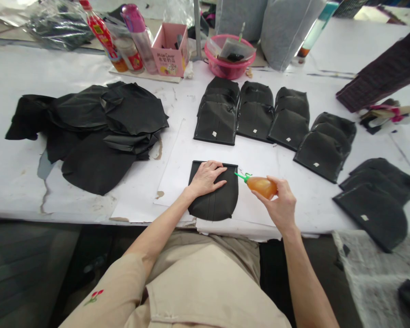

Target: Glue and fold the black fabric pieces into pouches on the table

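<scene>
my right hand (280,200) has its fingers closed round the amber squeeze bottle (262,187), green nozzle pointing left at the black piece's (214,201) upper right corner. the piece lies under my left hand (207,178), fingers slightly spread, pressing, nothing gripped.
</scene>
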### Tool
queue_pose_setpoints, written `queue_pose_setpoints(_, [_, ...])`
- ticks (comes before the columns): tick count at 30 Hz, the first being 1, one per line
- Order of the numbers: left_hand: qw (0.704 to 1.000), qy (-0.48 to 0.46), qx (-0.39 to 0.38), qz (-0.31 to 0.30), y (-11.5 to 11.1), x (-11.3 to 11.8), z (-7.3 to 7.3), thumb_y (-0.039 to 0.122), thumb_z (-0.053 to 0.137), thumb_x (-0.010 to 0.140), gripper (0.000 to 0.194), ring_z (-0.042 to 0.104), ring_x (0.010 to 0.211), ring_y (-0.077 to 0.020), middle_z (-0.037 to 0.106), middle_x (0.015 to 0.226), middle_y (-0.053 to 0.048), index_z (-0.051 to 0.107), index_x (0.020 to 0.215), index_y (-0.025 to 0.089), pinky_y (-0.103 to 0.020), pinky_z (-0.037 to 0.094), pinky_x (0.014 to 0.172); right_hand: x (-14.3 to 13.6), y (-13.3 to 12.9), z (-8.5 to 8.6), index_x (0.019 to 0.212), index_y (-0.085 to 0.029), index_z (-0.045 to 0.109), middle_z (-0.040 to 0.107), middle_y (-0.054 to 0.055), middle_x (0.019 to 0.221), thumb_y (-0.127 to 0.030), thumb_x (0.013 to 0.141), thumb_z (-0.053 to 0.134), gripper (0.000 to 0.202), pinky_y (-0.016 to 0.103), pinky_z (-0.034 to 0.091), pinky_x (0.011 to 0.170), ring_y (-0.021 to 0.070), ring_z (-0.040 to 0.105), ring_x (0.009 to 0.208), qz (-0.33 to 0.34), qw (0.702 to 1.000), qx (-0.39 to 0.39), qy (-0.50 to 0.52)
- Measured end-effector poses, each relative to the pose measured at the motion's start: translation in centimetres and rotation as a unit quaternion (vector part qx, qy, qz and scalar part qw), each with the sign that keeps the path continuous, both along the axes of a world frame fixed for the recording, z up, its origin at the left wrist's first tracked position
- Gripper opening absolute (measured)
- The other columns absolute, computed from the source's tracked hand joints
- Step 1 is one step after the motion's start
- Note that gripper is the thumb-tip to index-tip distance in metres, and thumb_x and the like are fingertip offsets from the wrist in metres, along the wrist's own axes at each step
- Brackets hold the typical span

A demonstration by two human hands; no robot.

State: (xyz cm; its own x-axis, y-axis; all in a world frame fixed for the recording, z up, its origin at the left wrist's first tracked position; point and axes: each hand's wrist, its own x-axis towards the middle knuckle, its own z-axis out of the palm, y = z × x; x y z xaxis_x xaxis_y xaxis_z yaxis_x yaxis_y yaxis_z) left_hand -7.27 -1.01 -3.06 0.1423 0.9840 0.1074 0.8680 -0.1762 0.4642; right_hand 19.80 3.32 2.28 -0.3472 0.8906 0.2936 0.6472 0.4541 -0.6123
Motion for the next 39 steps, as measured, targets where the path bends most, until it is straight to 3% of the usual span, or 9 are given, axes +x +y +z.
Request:
queue_pose_setpoints(32, [1.000, -0.001, -0.013, -0.001, -0.1, -0.1, 0.0, 0.044, 0.061, 0.095, 0.045, 0.049, 0.128, -0.0308, 0.059, 0.136, -0.012, 0.062, 0.134, 0.022, -0.046, 0.036, 0.109, 2.4, -5.7, 0.7, 0.123, -0.025, 0.061, 0.066, 0.006, 0.109, -0.052, 0.080, 0.080, 0.054, 0.043, 0.057, 0.088, 0.0269, 0.066, 0.100, -0.040, 0.998, -0.040, 0.021])
queue_pose_setpoints(39, [1.000, 0.005, 0.001, -0.005, -0.1, -0.2, -0.2, 0.043, 0.060, 0.095, 0.045, 0.049, 0.128, -0.0307, 0.059, 0.135, -0.012, 0.062, 0.134, 0.021, -0.047, 0.036, 0.109, 2.9, -7.2, 1.1, 0.121, -0.023, 0.062, 0.067, 0.007, 0.107, -0.052, 0.080, 0.080, 0.053, 0.041, 0.058, 0.082, 0.0259, 0.067, 0.097, -0.055, 0.998, -0.037, 0.022])
